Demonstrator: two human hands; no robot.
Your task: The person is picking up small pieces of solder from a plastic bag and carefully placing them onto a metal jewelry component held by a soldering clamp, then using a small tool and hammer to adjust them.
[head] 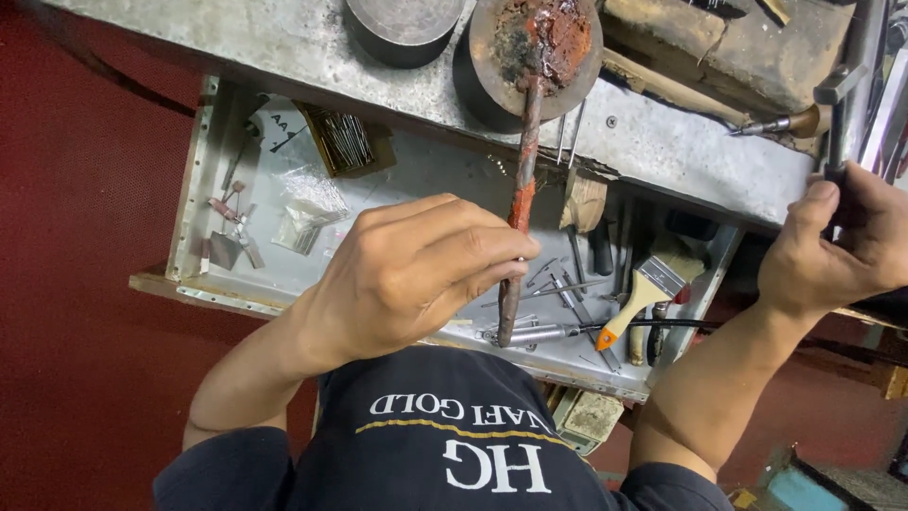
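Head view: left hand (407, 274) pinches a rusty stick (522, 203) reaching into a bowl (492, 71); right hand (837, 246) grips a vise handle (836, 123), steadying.

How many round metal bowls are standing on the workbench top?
2. An empty grey bowl stands at the top centre; beside it on the right, a rusty bowl holds reddish paste. Others may be out of frame.

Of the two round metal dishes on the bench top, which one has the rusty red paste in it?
The right dish, the one the long stick in the left hand reaches into. The left dish looks plain grey inside.
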